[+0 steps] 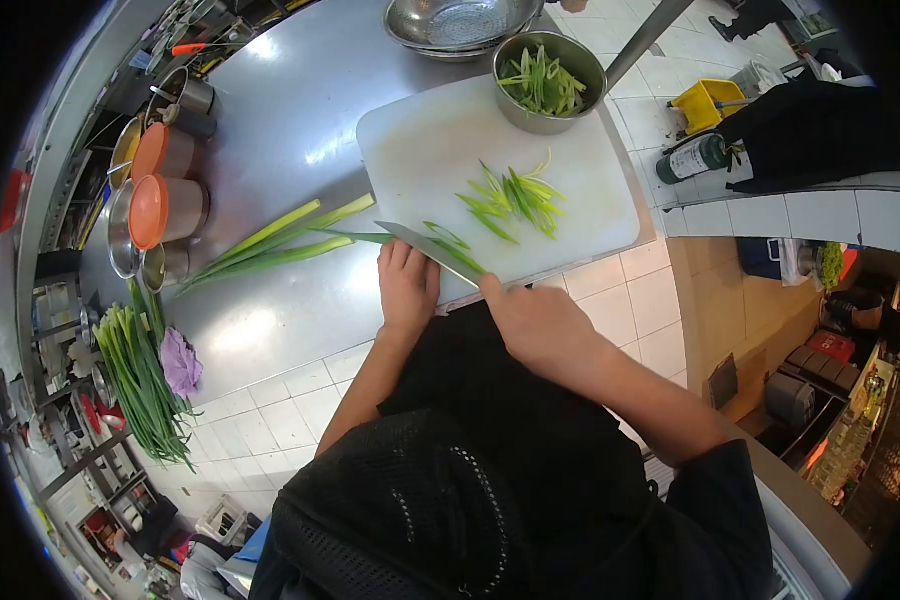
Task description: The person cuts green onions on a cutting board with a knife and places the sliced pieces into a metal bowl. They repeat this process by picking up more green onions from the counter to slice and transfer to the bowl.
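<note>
A kitchen knife (420, 247) lies slantwise over the near edge of a white cutting board (410, 150). My right hand (542, 325) grips its handle, which the fingers hide. Beside the blade, my left hand (407, 283) has curled fingers pressed on a green onion (360, 237); the part beneath them is hidden. Some of the green stalk shows on the blade's far side. Slanted green onion slices (520, 200) are scattered on the board. A steel pot (540, 122) at its far right corner holds more cut slices. Several whole stalks (280, 250) lie left of the board.
A bunch of green onions (135, 370) hangs over the table's left end near a purple cloth (180, 362). Orange-lidded containers (150, 212) and steel pots stand along the left edge. A metal colander (460, 25) sits at the back of the steel table (270, 130).
</note>
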